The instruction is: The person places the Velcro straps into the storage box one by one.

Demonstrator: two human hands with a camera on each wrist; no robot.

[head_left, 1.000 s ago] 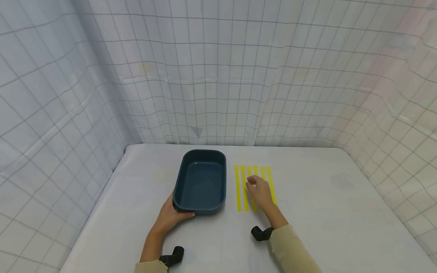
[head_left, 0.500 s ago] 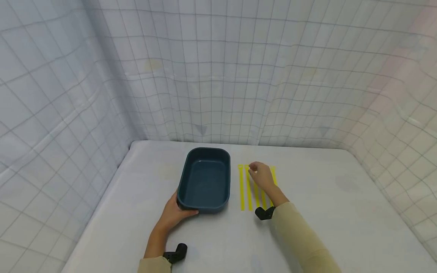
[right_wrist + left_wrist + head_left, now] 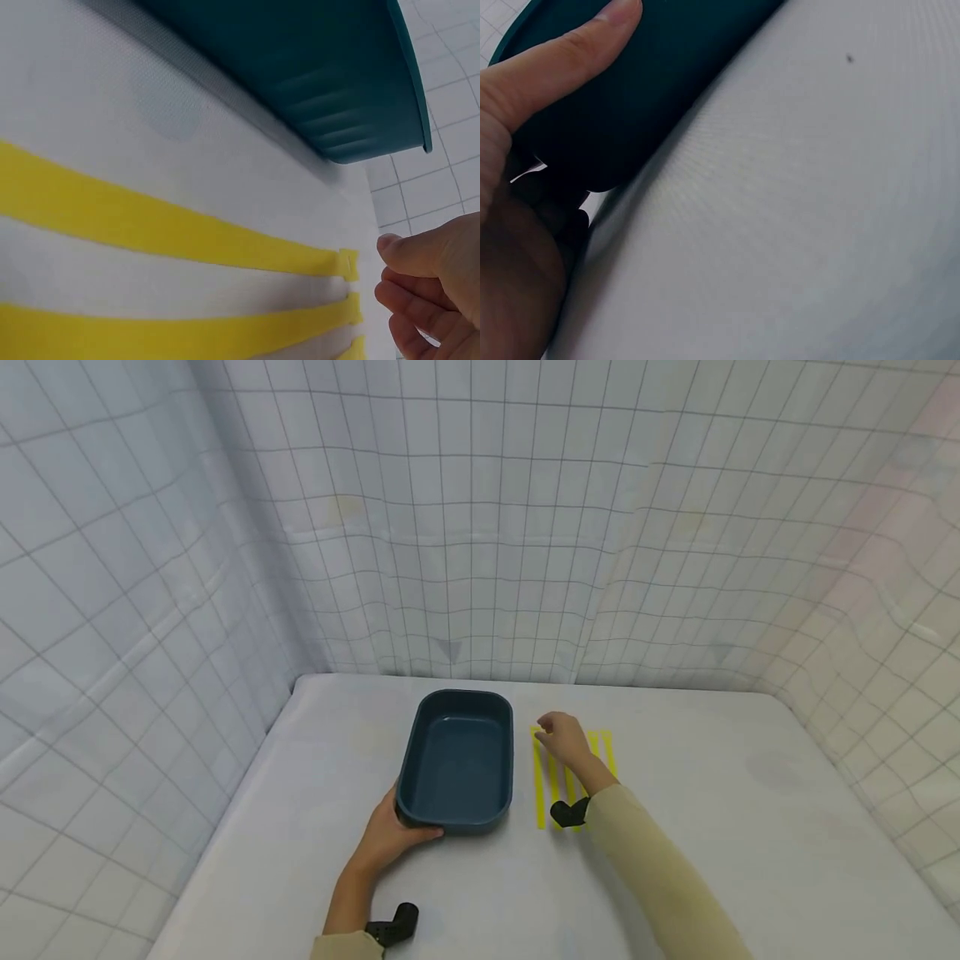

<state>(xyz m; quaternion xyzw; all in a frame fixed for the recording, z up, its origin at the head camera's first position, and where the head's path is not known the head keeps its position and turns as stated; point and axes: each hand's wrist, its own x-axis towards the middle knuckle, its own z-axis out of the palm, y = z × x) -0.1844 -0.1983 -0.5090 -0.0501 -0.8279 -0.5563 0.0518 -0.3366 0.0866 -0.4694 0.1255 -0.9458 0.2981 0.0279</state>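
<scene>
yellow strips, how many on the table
6 yellow strips, right of the blue container: four show left of the right arm, two to its right; that arm may hide more.

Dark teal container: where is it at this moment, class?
In the head view, the container sits on the white table, slightly left of centre, beside the leftmost yellow strip, its near-left corner held by the left hand.

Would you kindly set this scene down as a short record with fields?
Container: dark teal tray, bare inside, on a white table
Strips: yellow strips lying flat, side by side, right of the tray
Left hand: left hand grips the tray's near left corner
Right hand: right hand at the strips' far ends, holding nothing visible
Backdrop: white grid-lined cloth
</scene>
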